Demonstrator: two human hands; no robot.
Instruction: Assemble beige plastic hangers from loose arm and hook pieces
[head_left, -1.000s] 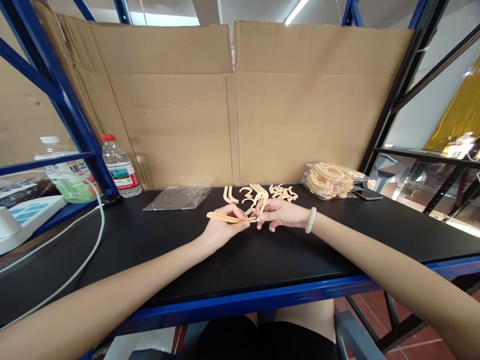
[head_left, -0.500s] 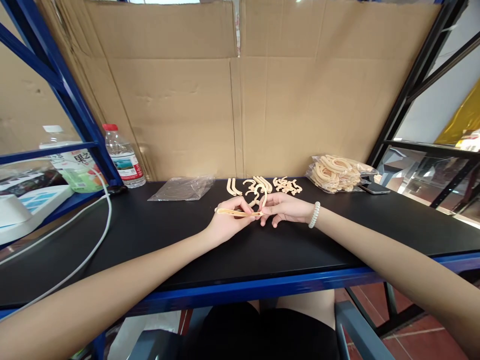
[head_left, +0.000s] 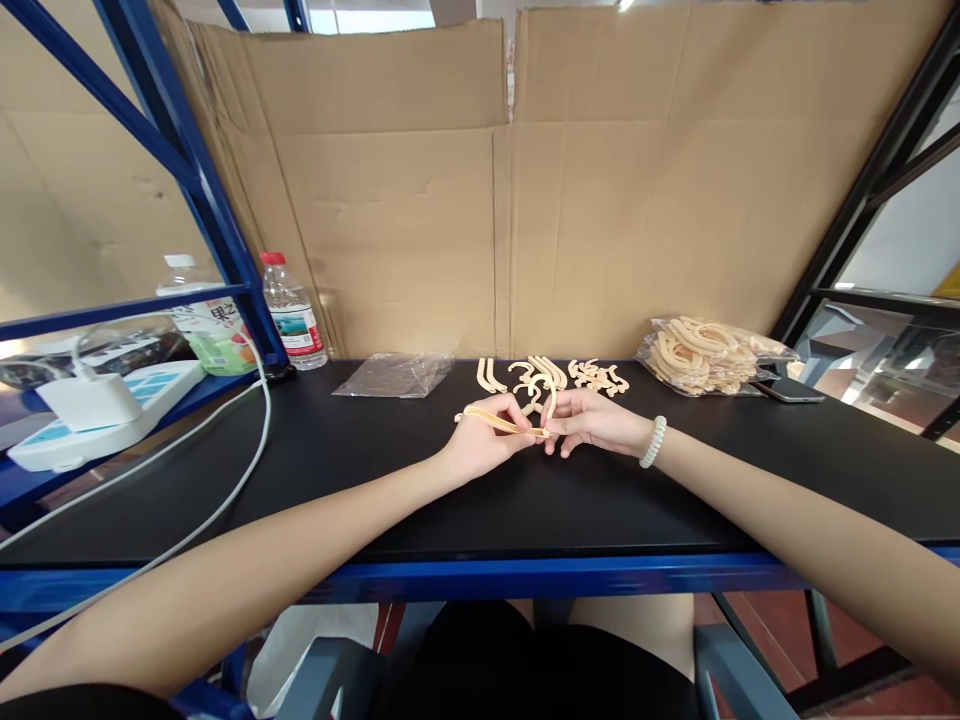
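Between the two hands: long pale piece and curved pale piece, their ends meeting at the fingertips
Left hand: pinched closed on the long pale piece, which slants back over it
Right hand: thumb and forefinger closed near the curved pale piece's lower end, the curve rising above; other fingers loosely bent
Just beyond the hands: loose pale pieces on the black desk, partly hidden by the curved pale piece and fingers
Beyond the left hand, leftward: flat clear bag; farther, red-capped bottle and white-capped bottle, a blue bar crossing the latter
Beyond the right hand, rightward: filled bag, phone beside it
Counted: two held pieces, two bags, two bottles, one phone; loose pale pieces overlap too much to count
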